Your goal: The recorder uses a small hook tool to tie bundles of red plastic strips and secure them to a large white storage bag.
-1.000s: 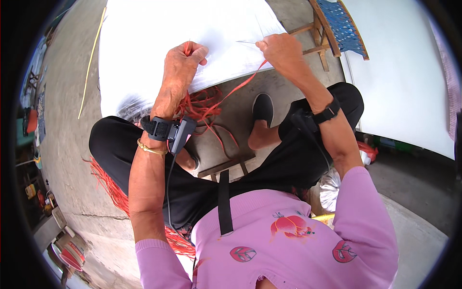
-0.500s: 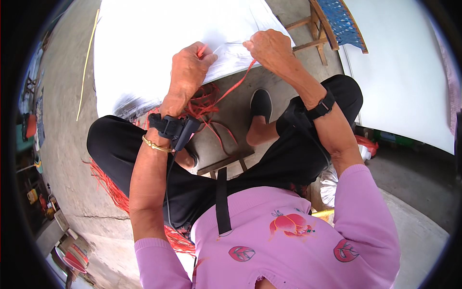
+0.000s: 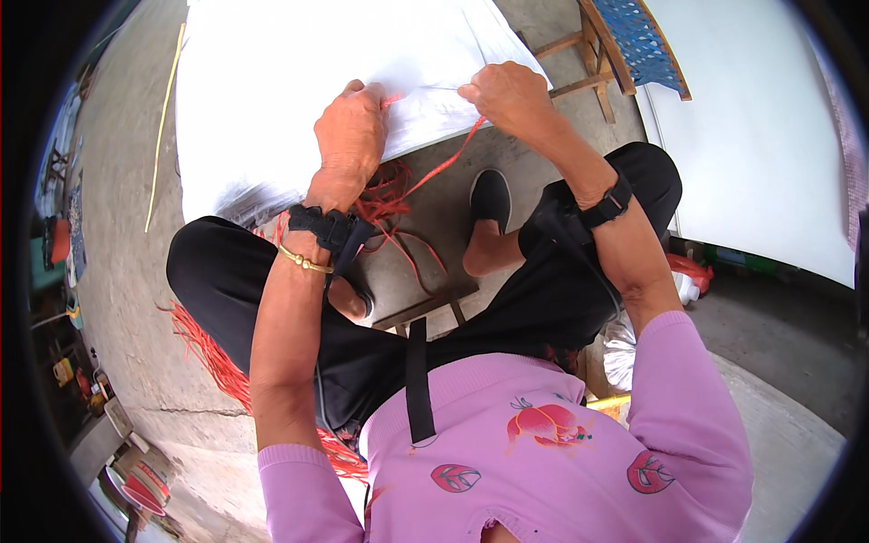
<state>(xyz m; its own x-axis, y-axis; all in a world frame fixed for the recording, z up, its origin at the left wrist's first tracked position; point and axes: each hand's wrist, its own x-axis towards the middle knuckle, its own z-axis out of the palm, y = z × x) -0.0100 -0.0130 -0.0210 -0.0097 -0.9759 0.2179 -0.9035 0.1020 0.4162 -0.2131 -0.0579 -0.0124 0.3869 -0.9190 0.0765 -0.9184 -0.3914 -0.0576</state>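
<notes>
My left hand (image 3: 351, 131) is closed over the near part of a white-covered tabletop (image 3: 272, 100). A short end of red strip pokes out past its fingertips. My right hand (image 3: 509, 98) is pinched shut near the table's right corner, with a long red strip (image 3: 448, 163) running from under it down to the left. That strip joins a loose tangle of red strips (image 3: 385, 197) hanging below the table edge, between my knees. A thin line on the white cover shows between the two hands; what it is I cannot make out.
A bundle of red strips (image 3: 213, 353) lies beside my left thigh. A wooden frame with blue webbing (image 3: 643, 41) stands at the far right, near a large white panel (image 3: 751, 136). A low wooden stool (image 3: 425, 308) is between my legs. A yellow strip (image 3: 165, 127) lies on the concrete floor.
My left hand has turned, back upward, and shifted slightly left, with the red strip end now pointing right. My right hand has dropped slightly nearer to me, still pinched.
</notes>
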